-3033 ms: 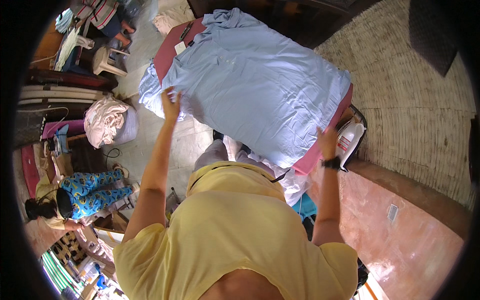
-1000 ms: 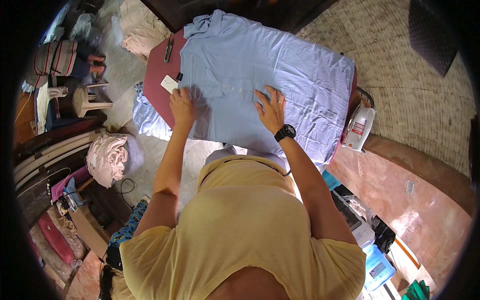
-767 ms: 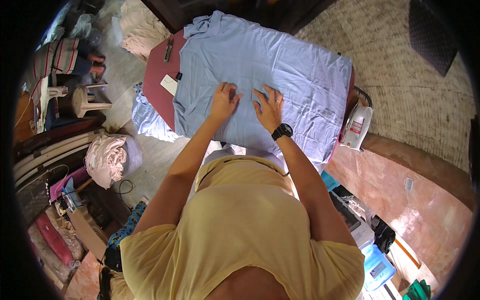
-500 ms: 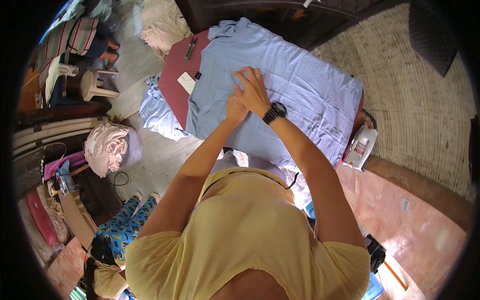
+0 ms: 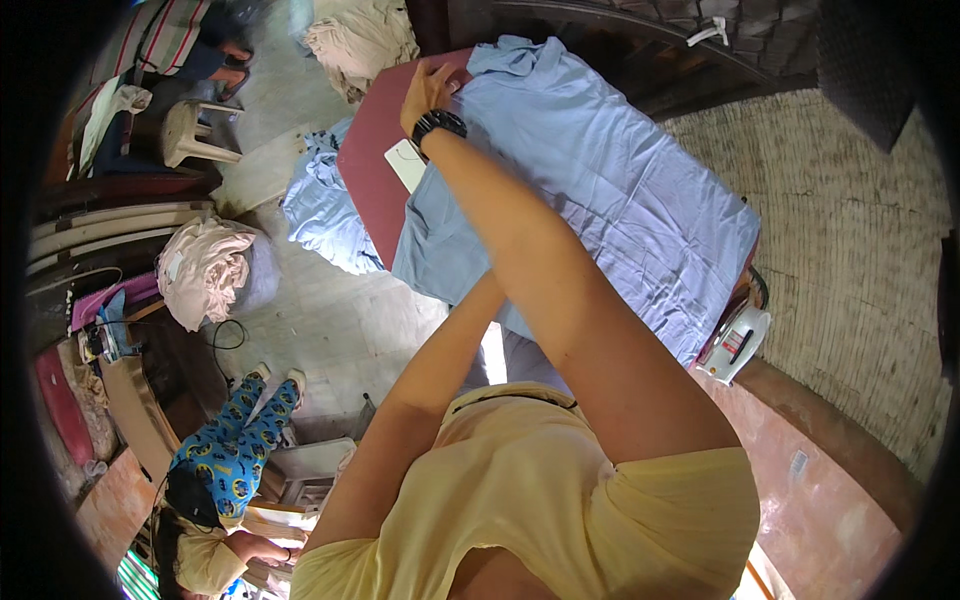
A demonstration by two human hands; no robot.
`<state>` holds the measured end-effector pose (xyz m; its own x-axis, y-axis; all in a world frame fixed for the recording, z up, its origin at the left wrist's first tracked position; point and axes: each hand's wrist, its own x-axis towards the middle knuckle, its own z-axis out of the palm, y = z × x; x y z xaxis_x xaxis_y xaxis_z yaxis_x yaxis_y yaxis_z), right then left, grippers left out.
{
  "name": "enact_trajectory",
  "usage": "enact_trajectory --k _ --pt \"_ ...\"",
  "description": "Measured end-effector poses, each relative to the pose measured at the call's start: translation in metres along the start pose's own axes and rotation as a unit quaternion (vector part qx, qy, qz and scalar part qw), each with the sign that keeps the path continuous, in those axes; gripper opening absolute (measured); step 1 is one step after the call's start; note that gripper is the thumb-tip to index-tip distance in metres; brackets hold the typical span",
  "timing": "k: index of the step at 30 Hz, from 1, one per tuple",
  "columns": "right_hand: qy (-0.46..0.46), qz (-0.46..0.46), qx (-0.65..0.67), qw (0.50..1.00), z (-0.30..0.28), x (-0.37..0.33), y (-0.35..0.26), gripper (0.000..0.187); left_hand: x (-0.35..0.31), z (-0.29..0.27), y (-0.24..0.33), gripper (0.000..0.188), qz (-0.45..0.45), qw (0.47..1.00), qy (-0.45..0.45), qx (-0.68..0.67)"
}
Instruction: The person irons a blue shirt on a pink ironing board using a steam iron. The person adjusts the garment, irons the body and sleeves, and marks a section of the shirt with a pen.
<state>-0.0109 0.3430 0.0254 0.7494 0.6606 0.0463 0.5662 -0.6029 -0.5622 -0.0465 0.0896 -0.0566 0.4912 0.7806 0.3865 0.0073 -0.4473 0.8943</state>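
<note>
A light blue garment (image 5: 600, 150) lies spread over a board with a dark red cover (image 5: 368, 150). My right hand (image 5: 428, 95), with a black watch at the wrist, is at the board's far left end beside the garment. Its fingers curl down where a small pair of thread snips lay; the hand hides that spot, and what it grips cannot be made out. A white tag (image 5: 405, 165) with a string lies by the garment's edge, near my right wrist. My left forearm (image 5: 440, 370) passes beneath my right arm, which hides my left hand over the garment.
A white iron (image 5: 735, 345) stands at the board's right end. More blue cloth (image 5: 325, 215) hangs at its left side. Beige cloth (image 5: 360, 45) and a pinkish bundle (image 5: 205, 270) sit beyond. A plastic stool (image 5: 190, 135) stands left; a person in blue patterned trousers (image 5: 235, 440) is at lower left.
My hands were together over the middle of the garment. My right hand has moved away and left onto the snips' place; my left hand has become hidden. The view has shifted.
</note>
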Motion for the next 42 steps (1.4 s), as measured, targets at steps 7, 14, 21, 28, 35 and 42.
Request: enact_trajectory --k 7,14,21,28,35,42 --pt "0.041 0.026 0.109 0.993 0.017 0.017 0.009 0.024 0.013 -0.002 0.024 0.01 -0.065 0.984 -0.038 -0.16" --pt "-0.106 0.069 0.536 0.835 -0.118 -0.099 0.07 0.022 0.0 -0.018 -0.029 0.01 -0.093 0.989 -0.102 -0.058" --pt "-0.022 0.068 0.26 0.963 -0.199 -0.167 0.244 0.025 0.044 -0.034 0.036 0.003 -0.062 0.977 -0.202 0.039" --pt "-0.111 -0.029 0.036 0.993 -0.217 -0.175 0.229 0.02 0.054 -0.034 0.015 0.014 -0.209 0.947 -0.227 -0.086" --pt "-0.096 -0.073 0.022 0.992 -0.209 -0.177 0.235 0.012 0.059 -0.032 0.028 0.015 -0.279 0.926 -0.242 -0.084" --pt "-0.083 -0.099 0.015 0.991 -0.2 -0.178 0.232 0.009 0.055 -0.032 0.02 0.011 -0.286 0.918 -0.244 -0.125"
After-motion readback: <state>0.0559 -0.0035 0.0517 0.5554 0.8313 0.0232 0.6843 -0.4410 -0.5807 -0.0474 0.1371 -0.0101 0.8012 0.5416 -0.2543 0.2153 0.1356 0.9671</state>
